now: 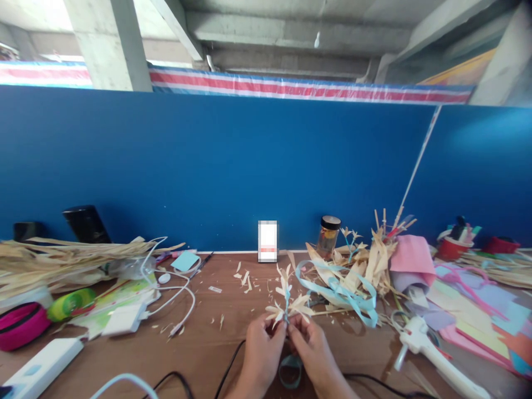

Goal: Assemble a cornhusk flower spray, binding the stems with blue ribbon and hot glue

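Observation:
Near the front of the brown table, my left hand [263, 350] and my right hand [311, 348] meet with fingertips pinched together. Between them stands a dried-husk flower [286, 282], its pale pointed petals spreading above the fingers and light blue tape around its stem. Both hands grip the stem's lower part, which the fingers partly hide. A loop of blue-green tape [290, 370] hangs below, between my wrists. More light blue ribbon [332, 282] lies curled to the right, beside a heap of dried husks [361, 271].
A white glue gun [419, 335] lies right, by coloured paper sheets [477, 327]. A lidded jar [328, 238] and a small upright screen [267, 241] stand by the blue partition [208, 166]. Left are husk strips [83, 257], a charger [124, 318] and a power strip [45, 366].

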Demonstrator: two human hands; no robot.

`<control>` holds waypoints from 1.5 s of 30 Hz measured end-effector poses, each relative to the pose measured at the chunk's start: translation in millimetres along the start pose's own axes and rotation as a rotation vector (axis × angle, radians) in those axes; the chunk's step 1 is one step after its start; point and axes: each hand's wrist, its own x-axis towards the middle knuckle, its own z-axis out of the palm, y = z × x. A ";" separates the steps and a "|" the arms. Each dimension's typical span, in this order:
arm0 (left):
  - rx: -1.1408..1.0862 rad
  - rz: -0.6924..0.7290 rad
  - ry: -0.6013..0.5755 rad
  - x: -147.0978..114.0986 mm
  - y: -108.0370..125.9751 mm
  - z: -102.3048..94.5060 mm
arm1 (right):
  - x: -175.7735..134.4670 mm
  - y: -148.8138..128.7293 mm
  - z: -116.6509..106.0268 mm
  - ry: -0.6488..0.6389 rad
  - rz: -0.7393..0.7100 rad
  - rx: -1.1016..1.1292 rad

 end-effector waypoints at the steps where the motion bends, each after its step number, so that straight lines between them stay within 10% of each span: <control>1: 0.010 -0.003 0.007 -0.2 0.6 0.0 | -0.4 0.1 -0.5 -0.004 -0.006 -0.005; 45: -0.337 -0.328 -0.114 1.3 3.7 -3.2 | -10.8 -21.4 2.7 -0.031 -0.026 0.032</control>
